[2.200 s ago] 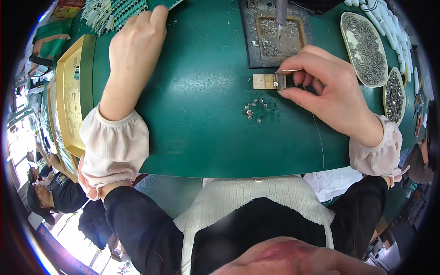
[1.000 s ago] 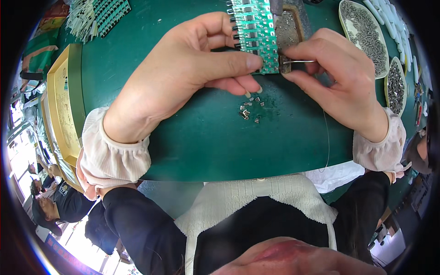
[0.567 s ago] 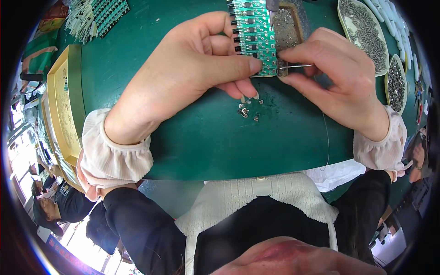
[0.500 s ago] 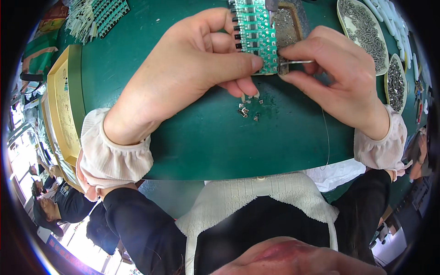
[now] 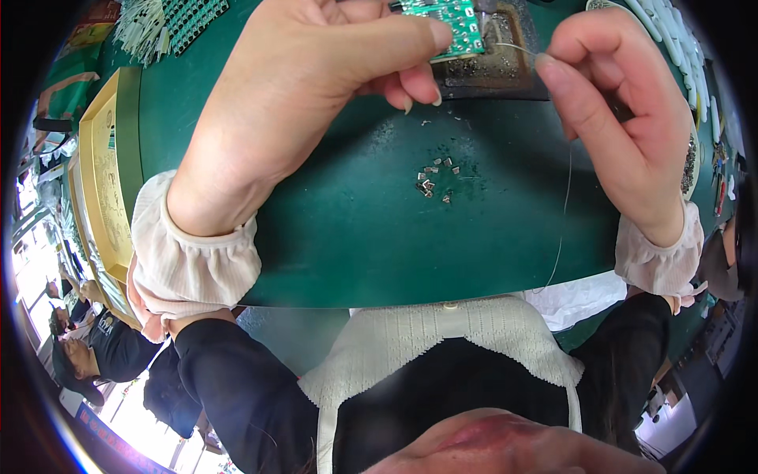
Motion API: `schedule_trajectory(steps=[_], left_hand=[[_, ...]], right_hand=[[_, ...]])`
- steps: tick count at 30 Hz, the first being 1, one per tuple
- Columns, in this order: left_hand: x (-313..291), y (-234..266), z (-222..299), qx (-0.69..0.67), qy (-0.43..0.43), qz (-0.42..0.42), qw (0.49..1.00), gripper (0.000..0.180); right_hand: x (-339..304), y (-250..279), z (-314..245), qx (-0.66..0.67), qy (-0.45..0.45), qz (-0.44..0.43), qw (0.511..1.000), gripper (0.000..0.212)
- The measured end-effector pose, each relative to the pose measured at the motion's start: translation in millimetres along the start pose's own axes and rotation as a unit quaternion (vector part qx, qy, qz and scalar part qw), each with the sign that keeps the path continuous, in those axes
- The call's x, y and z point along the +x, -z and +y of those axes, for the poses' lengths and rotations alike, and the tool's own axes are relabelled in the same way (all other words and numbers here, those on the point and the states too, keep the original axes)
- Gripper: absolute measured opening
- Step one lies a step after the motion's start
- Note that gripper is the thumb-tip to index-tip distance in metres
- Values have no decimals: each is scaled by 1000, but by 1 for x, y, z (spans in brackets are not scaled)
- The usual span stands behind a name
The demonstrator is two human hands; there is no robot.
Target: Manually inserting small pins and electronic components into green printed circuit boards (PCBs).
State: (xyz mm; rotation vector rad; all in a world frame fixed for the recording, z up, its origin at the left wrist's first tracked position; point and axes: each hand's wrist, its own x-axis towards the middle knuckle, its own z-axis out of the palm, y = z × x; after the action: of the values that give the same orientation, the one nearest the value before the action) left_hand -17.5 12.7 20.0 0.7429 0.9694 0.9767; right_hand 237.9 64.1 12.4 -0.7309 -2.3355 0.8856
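Hands first: the left hand (image 5: 316, 79) is pinching a flat green circuit board with silvery pads (image 5: 462, 31) between thumb and curled fingers, and the right hand (image 5: 651, 118) has thumb and index tips closed on a thin silvery metal wire (image 5: 515, 49) that points back toward the board. My worry: if that left thumb slackens, the board could tip or drop onto the dark square metal tray (image 5: 517, 88) just beyond it. The wire looks bendy too, so a shaky right hand might poke the wrong pad, and the fine grey strand (image 5: 566, 189) dangling below that hand could snag the pale ruffled sleeve (image 5: 659, 245). Small shiny metal pieces (image 5: 427, 186) lie on the green table (image 5: 379, 253) between and below the hands, easy to scatter with a careless wrist. As for writing, a blue banner (image 5: 110, 442) far left of the left hand seems to carry lettering, but it's too small and warped to make out; no readable label on the board either.
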Motion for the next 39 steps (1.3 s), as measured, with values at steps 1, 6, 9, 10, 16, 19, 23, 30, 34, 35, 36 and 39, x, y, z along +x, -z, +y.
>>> schedule_trajectory(steps=[1,6,9,10,16,19,23,30,34,35,36,39], left_hand=[[0,-2,0,-12,-3,9,1000,37],[5,10,-18,55,-79,-3,995,37],[1,5,-9,50,-81,-8,995,37],[-3,0,-2,38,-48,5,998,37],[-4,-10,9,22,-26,46,998,38],[-6,-11,1,79,-74,45,993,38],[-7,-14,4,90,-60,59,992,38],[-8,-21,7,100,-69,66,990,35],[-3,7,-11,118,-148,25,982,35],[-3,2,-9,117,-147,19,982,35],[-5,-10,-3,120,-125,49,984,35],[-1,0,-7,123,-130,50,983,37]], right_hand=[[0,-1,2,-7,11,-1,1000,12],[2,-11,-2,-14,33,34,999,11],[5,-5,-8,-14,43,-5,999,11],[6,-6,-11,-13,43,-5,999,11],[5,-17,7,-19,83,60,995,11],[6,-16,6,5,128,66,990,11],[6,-16,11,-26,120,53,991,11],[9,-8,0,-29,104,-30,994,11],[11,-21,12,-9,104,41,994,11],[16,-20,16,-44,175,50,982,11],[18,-18,19,-77,244,58,965,11],[12,-25,15,-82,168,75,979,11]])
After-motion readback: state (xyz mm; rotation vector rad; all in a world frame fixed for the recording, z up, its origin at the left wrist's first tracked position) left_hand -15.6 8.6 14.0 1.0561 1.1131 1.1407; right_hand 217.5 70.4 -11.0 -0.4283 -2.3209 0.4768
